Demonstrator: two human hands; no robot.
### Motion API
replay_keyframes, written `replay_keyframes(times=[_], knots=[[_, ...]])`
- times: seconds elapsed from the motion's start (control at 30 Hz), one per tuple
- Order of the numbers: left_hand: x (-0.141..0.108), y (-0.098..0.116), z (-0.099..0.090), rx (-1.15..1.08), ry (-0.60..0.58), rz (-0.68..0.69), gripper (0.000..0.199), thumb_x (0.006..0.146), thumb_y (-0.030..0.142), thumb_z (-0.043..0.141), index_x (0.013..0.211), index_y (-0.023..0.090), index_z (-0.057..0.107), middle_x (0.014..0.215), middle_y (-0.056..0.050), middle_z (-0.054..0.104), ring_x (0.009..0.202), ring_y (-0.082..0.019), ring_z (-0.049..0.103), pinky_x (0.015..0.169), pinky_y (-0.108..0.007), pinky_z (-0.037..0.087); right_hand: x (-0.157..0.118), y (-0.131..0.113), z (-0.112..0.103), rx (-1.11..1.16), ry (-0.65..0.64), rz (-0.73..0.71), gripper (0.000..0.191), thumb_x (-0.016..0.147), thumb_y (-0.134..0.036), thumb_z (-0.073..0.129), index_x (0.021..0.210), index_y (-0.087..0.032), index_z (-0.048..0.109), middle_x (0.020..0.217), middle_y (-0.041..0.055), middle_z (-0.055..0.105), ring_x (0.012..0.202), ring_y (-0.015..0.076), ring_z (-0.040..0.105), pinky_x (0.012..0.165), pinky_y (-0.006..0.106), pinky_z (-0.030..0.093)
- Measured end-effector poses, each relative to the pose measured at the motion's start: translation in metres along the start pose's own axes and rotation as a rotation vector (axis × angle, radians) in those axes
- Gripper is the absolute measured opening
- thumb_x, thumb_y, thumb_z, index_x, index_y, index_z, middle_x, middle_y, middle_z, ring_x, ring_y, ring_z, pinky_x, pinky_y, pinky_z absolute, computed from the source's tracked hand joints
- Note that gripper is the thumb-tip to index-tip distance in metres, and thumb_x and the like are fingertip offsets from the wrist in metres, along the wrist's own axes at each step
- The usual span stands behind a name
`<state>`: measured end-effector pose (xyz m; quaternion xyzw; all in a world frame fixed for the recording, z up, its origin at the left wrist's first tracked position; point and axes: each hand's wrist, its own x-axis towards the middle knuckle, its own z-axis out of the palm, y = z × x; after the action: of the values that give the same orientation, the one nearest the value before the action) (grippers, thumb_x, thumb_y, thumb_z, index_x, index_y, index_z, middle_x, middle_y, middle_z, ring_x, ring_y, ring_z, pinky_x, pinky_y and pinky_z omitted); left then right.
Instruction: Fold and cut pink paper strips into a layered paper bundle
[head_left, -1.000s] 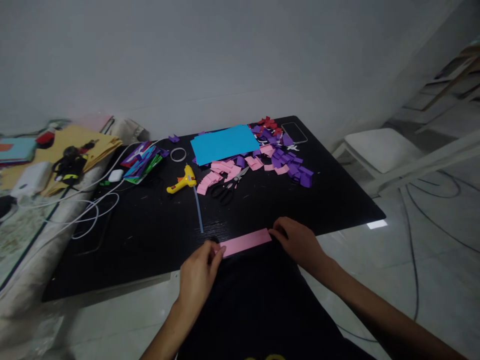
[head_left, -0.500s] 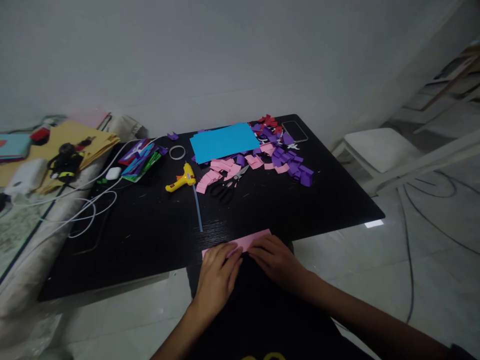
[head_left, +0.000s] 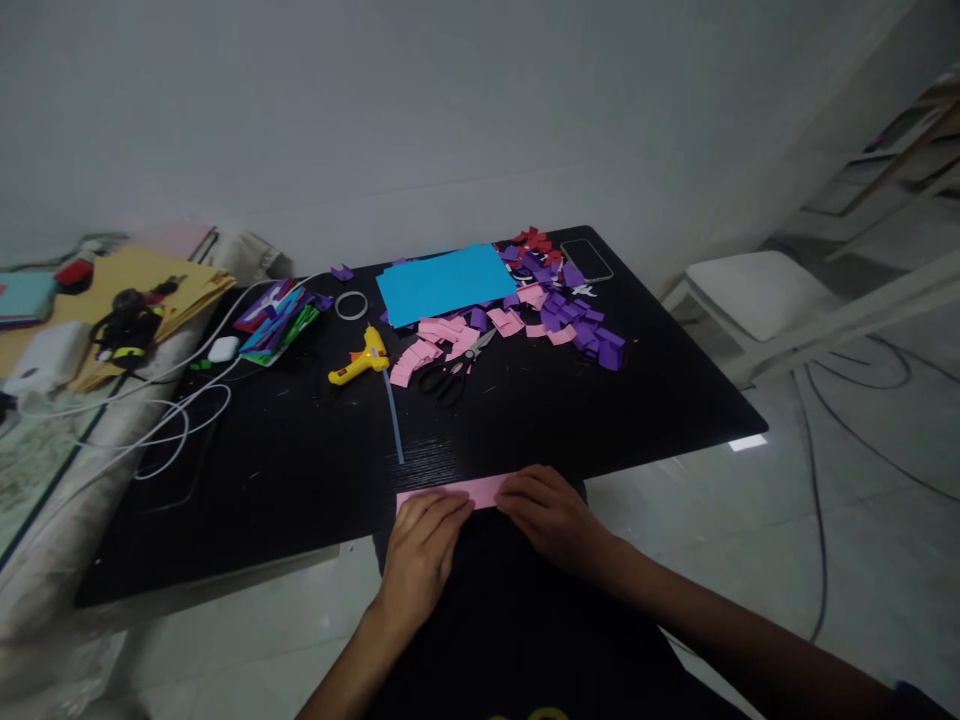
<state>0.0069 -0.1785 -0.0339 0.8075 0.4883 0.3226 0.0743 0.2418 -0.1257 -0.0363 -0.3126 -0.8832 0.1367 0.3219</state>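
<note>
A pink paper strip [head_left: 484,491] lies level along the front edge of the black table [head_left: 300,450]. My left hand [head_left: 427,535] is closed over its left part, fingers pressed together on the paper. At the right end, my right hand [head_left: 546,512] grips the strip with bent fingers; the thumbs are mostly hidden. Beyond the strip are black-handled scissors [head_left: 448,380], a yellow glue gun [head_left: 361,358] with a long glue stick [head_left: 394,420], and several cut pink paper pieces [head_left: 416,358].
Blue sheets [head_left: 446,284] lie at the back, beside purple paper pieces [head_left: 600,345] and red ones [head_left: 534,238]. A phone [head_left: 586,260] rests at the far right corner. White cables [head_left: 184,425] cross the table's left side. A white chair [head_left: 750,290] stands to the right.
The pink strip has turned from slanting to nearly level. My left hand has shifted slightly left and down with it; my right hand has barely moved.
</note>
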Motion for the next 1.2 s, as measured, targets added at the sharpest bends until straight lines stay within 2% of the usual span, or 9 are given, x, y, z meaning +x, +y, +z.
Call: replay_keyframes(times=[0.43,0.93,1.2], knots=[[0.000,0.002,0.002,0.003,0.034,0.016,0.033,0.099,0.006,0.056,0.124,0.021,0.071,0.114,-0.006,0.079,0.104,-0.023,0.069,0.092,-0.038,0.053,0.000,0.001,0.000,-0.008,0.018,-0.015,0.022,0.101,-0.008,0.055,0.103,-0.019,0.073,0.100,0.0051,0.077,0.097,0.0208,0.067,0.085,0.036,0.054],[0.000,0.004,0.005,-0.011,0.011,-0.039,0.025,0.100,0.011,0.060,0.121,0.021,0.070,0.113,-0.006,0.077,0.103,-0.023,0.068,0.093,-0.039,0.051,0.000,0.000,0.003,-0.005,0.041,0.006,0.014,0.099,-0.010,0.061,0.100,-0.017,0.073,0.096,0.0052,0.077,0.094,0.0202,0.067,0.084,0.036,0.053],[-0.005,-0.001,0.013,-0.021,0.057,-0.033,0.026,0.100,0.010,0.059,0.121,0.020,0.070,0.112,-0.006,0.077,0.100,-0.022,0.066,0.090,-0.037,0.049,0.001,0.001,0.005,0.019,0.100,-0.009,0.011,0.097,-0.009,0.064,0.100,-0.016,0.071,0.093,0.0046,0.076,0.091,0.0201,0.065,0.082,0.035,0.053]])
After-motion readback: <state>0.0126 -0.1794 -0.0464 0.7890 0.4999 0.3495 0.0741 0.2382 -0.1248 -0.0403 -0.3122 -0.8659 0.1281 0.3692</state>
